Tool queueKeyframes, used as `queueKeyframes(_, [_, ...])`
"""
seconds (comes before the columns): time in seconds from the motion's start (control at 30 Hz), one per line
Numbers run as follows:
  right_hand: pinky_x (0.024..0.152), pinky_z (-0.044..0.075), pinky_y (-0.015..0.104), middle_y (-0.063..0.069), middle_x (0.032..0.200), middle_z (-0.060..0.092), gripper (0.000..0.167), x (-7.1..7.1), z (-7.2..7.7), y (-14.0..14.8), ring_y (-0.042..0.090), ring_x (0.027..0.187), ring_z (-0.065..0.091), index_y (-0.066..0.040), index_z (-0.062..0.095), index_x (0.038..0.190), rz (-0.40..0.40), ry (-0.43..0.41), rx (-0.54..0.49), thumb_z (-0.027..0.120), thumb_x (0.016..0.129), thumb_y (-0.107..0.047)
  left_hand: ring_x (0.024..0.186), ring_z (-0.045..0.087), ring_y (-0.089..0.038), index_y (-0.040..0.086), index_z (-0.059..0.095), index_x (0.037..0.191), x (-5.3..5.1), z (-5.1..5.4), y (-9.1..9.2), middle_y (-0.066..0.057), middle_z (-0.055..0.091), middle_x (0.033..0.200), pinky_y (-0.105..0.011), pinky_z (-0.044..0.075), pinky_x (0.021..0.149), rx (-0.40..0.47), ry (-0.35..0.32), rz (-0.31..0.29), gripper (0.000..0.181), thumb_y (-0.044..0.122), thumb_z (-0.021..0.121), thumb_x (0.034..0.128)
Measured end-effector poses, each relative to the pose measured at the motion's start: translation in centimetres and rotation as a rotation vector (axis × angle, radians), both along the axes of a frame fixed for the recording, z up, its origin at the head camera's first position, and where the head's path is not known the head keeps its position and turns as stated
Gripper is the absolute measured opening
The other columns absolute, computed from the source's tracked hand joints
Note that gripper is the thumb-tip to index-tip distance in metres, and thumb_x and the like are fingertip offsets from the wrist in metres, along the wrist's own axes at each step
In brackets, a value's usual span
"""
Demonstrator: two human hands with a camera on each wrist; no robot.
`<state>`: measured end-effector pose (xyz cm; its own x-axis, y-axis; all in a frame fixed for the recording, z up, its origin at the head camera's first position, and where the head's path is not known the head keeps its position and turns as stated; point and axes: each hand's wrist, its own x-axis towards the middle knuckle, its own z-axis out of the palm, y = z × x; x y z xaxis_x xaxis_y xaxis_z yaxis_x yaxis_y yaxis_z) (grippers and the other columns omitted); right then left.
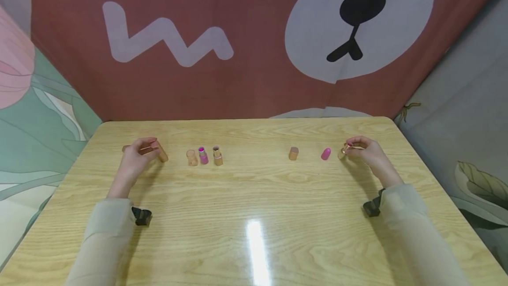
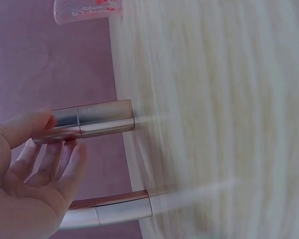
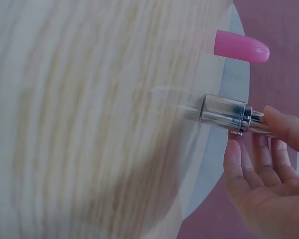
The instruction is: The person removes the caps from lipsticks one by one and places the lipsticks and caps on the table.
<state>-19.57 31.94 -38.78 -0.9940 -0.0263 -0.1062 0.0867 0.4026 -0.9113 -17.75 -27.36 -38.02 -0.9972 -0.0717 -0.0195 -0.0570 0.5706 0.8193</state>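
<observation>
Thumb and fingers of my left hand [image 1: 139, 156] pinch the upper end of a rose-gold lipstick tube [image 1: 161, 152], its lettered lower half nearest the table [image 2: 107, 119]. A second rose-gold tube [image 2: 122, 208] stands beside it, mostly hidden behind the hand in the head view. My right hand [image 1: 369, 151] pinches the upper part of a shiny gold uncapped lipstick [image 3: 224, 111]; its base is at the tabletop. Just left of that lipstick stands a rounded pink cap [image 1: 326, 154]. Whether either held thing touches the table, I cannot tell.
Right of the left hand stand a see-through pinkish cap [image 1: 192, 158], a magenta lipstick [image 1: 203, 156] and an uncapped gold lipstick [image 1: 218, 156]. A small gold-brown cap [image 1: 293, 153] stands right of centre. The wooden table [image 1: 206, 233] meets a red cloth [image 1: 254, 87] at its far edge.
</observation>
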Motion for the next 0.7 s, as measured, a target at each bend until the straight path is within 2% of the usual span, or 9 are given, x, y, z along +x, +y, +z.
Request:
queueKeyframes(0.07, [0.071, 0.048, 0.010, -0.029, 0.082, 0.060, 0.017, 0.01, -0.03, 0.02, -0.012, 0.079, 0.056, -0.012, 0.057, 0.103, 0.004, -0.010, -0.007, 0.060, 0.091, -0.001, 0.108, 0.055, -0.011, -0.003, 0.042, 0.139, 0.02, -0.02, -0.02, -0.019, 0.050, 0.130, 0.000, 0.041, 0.072, -0.011, 0.005, 0.008, 0.048, 0.022, 0.053, 0.0986])
queueKeyframes(0.13, [0.071, 0.048, 0.010, -0.029, 0.082, 0.060, 0.017, 0.02, -0.04, 0.03, -0.012, 0.079, 0.057, -0.013, 0.057, 0.104, 0.005, -0.013, -0.011, 0.061, 0.091, -0.002, 0.097, 0.051, 0.003, -0.003, 0.044, 0.137, 0.04, -0.03, -0.03, -0.016, 0.051, 0.126, -0.001, 0.042, 0.072, -0.017, 0.013, 0.018, 0.048, 0.022, 0.054, 0.0980])
queueKeyframes(0.2, [0.072, 0.048, 0.009, -0.029, 0.083, 0.060, 0.017, 0.01, -0.03, 0.00, -0.012, 0.079, 0.057, -0.013, 0.057, 0.104, 0.008, -0.013, -0.020, 0.060, 0.091, -0.002, 0.089, 0.045, 0.013, -0.003, 0.046, 0.136, 0.07, -0.04, -0.06, -0.014, 0.053, 0.122, -0.002, 0.043, 0.071, -0.018, 0.021, 0.031, 0.047, 0.022, 0.055, 0.0972])
queueKeyframes(0.43, [0.070, 0.047, 0.007, -0.029, 0.082, 0.061, 0.017, -0.19, -0.06, -0.08, -0.013, 0.078, 0.057, -0.011, 0.057, 0.105, 0.006, -0.010, -0.030, 0.061, 0.091, -0.002, 0.084, 0.046, 0.014, -0.003, 0.049, 0.132, 0.20, -0.21, -0.24, -0.003, 0.056, 0.113, -0.003, 0.044, 0.071, -0.022, 0.046, 0.059, 0.046, 0.022, 0.059, 0.0954])
queueKeyframes(0.7, [0.073, 0.049, 0.010, -0.029, 0.083, 0.059, 0.029, -0.04, 0.00, -0.02, -0.012, 0.079, 0.056, 0.000, 0.052, 0.117, 0.005, -0.036, 0.015, 0.063, 0.092, -0.010, 0.085, 0.046, 0.015, -0.001, 0.049, 0.133, 0.24, 0.16, 0.01, 0.010, 0.053, 0.106, -0.002, 0.045, 0.071, 0.006, 0.034, 0.085, 0.051, 0.030, 0.059, 0.0945])
